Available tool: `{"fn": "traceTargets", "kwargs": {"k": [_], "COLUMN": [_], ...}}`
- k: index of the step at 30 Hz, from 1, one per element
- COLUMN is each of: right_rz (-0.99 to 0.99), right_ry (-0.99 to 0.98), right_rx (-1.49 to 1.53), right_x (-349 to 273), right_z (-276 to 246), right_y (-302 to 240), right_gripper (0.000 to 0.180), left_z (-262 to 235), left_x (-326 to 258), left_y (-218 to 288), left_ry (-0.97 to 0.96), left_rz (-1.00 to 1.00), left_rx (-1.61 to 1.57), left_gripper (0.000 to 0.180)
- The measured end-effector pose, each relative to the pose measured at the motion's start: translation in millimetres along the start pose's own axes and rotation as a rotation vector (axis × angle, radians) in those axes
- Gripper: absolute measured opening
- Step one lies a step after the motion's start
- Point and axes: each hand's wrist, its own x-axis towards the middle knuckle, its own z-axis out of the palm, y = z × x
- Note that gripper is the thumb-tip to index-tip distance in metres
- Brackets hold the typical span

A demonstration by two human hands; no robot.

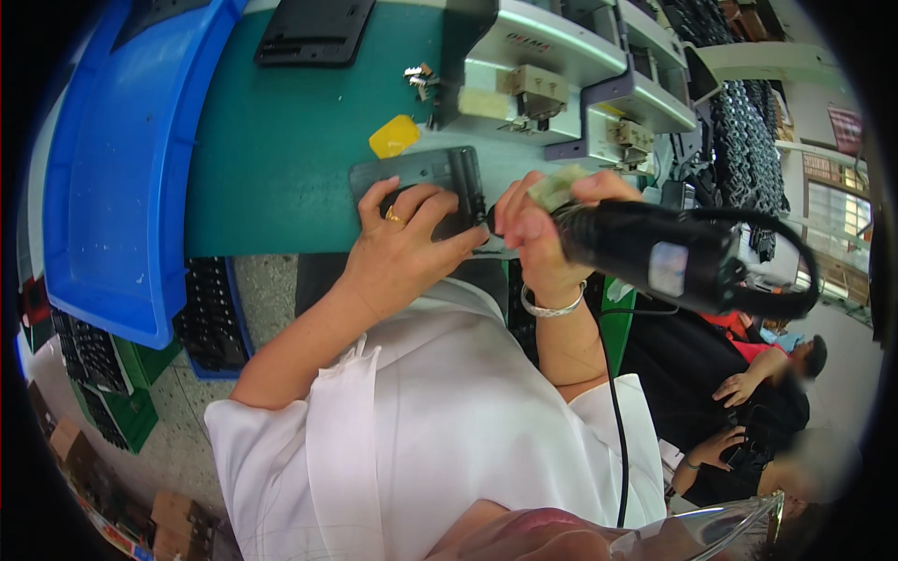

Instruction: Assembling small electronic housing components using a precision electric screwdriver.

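Note:
My left hand (pixel 398 238) lies over a dark rectangular plastic panel (pixel 465 168) near the table's front edge, its bent fingers gripping it. In my right hand (pixel 543 238) is a thick black electric screwdriver (pixel 645 248), held almost level. Its tip end points left at the panel's right edge, close to my left fingertips; whether it touches is hidden by my fingers. A pale yellowish wrap (pixel 558 187) shows at the tool's grip. From its back end a black cable loops round and runs down past my right arm.
A similar black panel (pixel 313 33) lies at the back of the green mat (pixel 271 168). Nearer are a yellow piece (pixel 394 137) and small metal parts (pixel 421 79). Grey machines (pixel 543 42) stand back right. A long blue bin (pixel 112 187) flanks the left. People sit at lower right.

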Motion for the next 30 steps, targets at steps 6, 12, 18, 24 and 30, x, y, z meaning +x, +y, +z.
{"fn": "traceTargets", "kwargs": {"k": [6, 12, 18, 24, 30], "right_rz": [-0.062, -0.217, -0.231, -0.225, -0.188], "right_ry": [0.081, 0.344, 0.353, 0.319, 0.133], "right_rx": [0.257, 0.133, 0.106, 0.110, 0.067], "right_x": [32, 75, 79, 81, 85], "right_z": [-20, -18, -15, -15, -19], "right_y": [-19, -14, -6, 1, 0], "right_gripper": [0.052, 0.055, 0.054, 0.052, 0.052], "left_z": [4, 1, -1, 0, -2], "left_x": [9, 2, 5, 5, 7], "left_y": [10, 6, 7, 6, 7], "left_ry": [-0.014, -0.045, -0.063, -0.036, -0.051], "left_rz": [-0.052, -0.042, -0.050, -0.075, -0.085], "left_rx": [-0.019, -0.030, -0.029, -0.037, -0.064], "left_gripper": [0.035, 0.038, 0.037, 0.036, 0.034]}}
